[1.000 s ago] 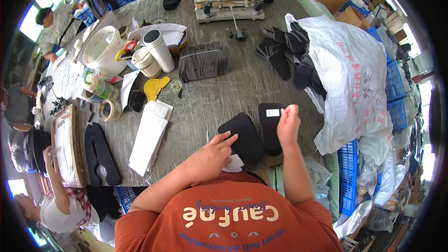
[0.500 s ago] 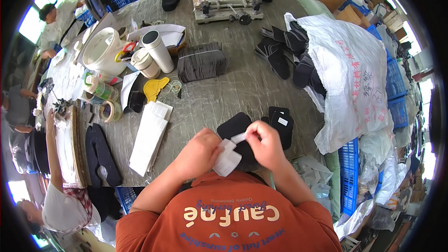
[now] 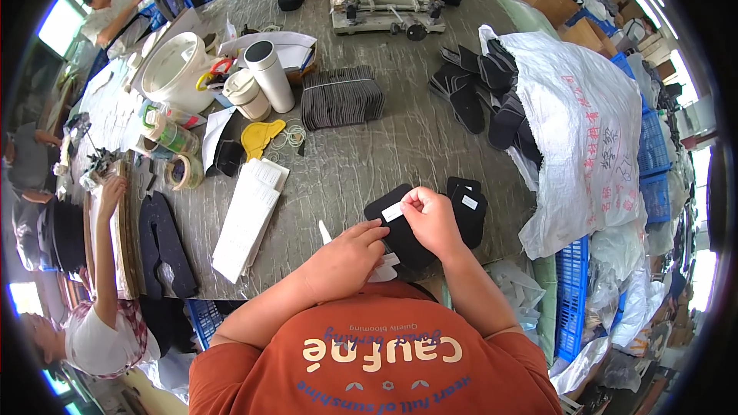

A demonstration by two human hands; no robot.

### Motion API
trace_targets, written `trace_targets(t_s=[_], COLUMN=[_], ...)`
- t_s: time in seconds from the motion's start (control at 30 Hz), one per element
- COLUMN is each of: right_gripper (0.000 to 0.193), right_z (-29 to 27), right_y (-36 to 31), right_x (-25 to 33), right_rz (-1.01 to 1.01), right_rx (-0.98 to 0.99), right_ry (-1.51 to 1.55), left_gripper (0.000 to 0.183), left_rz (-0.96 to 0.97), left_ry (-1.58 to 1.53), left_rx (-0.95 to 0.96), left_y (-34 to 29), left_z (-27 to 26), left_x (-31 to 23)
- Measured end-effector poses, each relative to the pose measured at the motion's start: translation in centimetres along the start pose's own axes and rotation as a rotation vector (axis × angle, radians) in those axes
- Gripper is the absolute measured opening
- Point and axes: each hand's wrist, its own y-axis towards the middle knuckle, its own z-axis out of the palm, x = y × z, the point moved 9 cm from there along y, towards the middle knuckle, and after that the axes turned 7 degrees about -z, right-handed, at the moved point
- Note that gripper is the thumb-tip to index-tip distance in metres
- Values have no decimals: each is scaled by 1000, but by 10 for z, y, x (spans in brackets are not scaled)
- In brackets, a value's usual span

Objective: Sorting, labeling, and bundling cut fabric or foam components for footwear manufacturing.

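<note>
A black pad with rounded corners point(image 3: 411, 247) lies on the table right in front of me. My right hand point(image 3: 432, 219) pinches one end of a small white label point(image 3: 392, 212), which is against the pad's upper part. My left hand point(image 3: 346, 260) has its fingertips at the pad's left edge. White label backing paper point(image 3: 387, 267) shows from under that hand, held in its curled fingers. A white strip point(image 3: 324, 232) sticks up beyond its knuckles. To the right, a few black pads lie stacked, the top one point(image 3: 470, 215) bearing a white label.
Folded white label sheets point(image 3: 247, 223) lie to the left. Farther off are a banded stack of dark pads point(image 3: 342, 97), a white tumbler point(image 3: 269, 77) and a tape roll point(image 3: 184, 172). A white sack point(image 3: 580, 138) spills black pieces at right. Co-workers stand at the left and far side.
My right hand has brought the label down onto the black pad. My left hand has lowered the backing paper and moved its fingers to the pad's edge. The view has shifted slightly.
</note>
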Motion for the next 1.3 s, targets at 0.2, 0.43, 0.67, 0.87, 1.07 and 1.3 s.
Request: trace_targets(t_s=[0.2,0.43,0.67,0.87,1.07,1.3], right_gripper=[8,12,34,28,18,15], right_z=[0,-1,-8,-15,-20,-116], right_y=[1,1,-1,-1,5,10], right_x=[5,5,4,20,7,-64], right_rz=[-5,-16,0,-256,-199,95], right_rx=[4,-1,-118,-244,-176,-314], right_ry=[-56,-89,-124,-482,-241,-195], left_gripper=[19,19,19,19,20,20], left_rz=[27,30,42,29,22,9], left_ry=[11,62,130,122,47,-99], left_rx=[-21,-13,5,24,37,53], left_y=[2,10,12,10,3,5], left_z=[-1,4,6,5,4,11], left_x=[-1,-1,-5,-5,-3,11])
